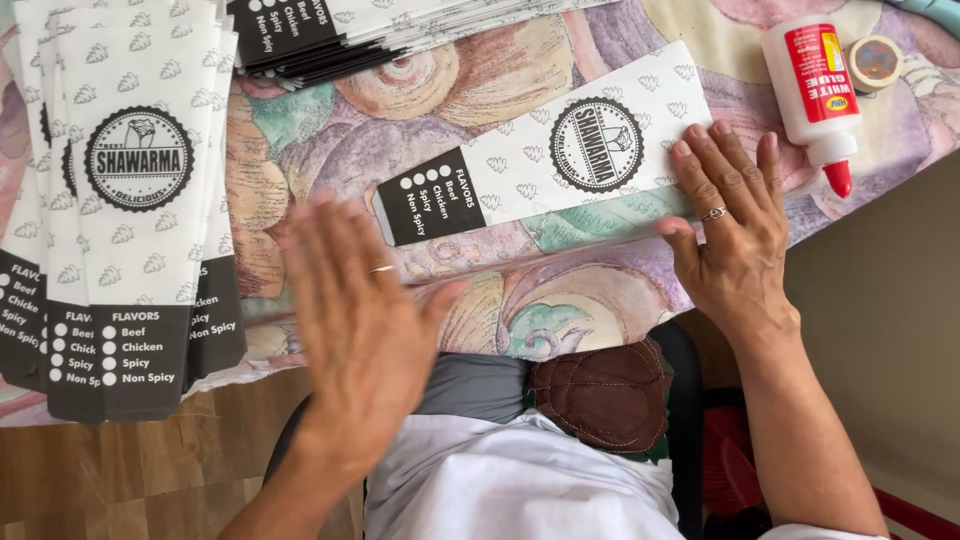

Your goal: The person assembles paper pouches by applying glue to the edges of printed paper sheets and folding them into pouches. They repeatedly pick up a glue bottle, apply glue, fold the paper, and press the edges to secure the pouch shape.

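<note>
Now both hands work one paper bag flat on the patterned tablecloth.
Left hand (365,330) hovers blurred, fingers spread; right hand (728,225), fingers flat, presses the paper bag (530,165). Beyond: finished stacks (130,200), glue bottle (815,90), so many look done.

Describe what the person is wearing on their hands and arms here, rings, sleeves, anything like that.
Both forearms are bare, with no watch or bracelet in view. The left hand wears a thin plain silver-coloured band on one finger. The right hand wears a silver-coloured ring with a small raised setting. A white sleeve edge just shows at the right elbow. The left hand is motion-blurred.
</note>
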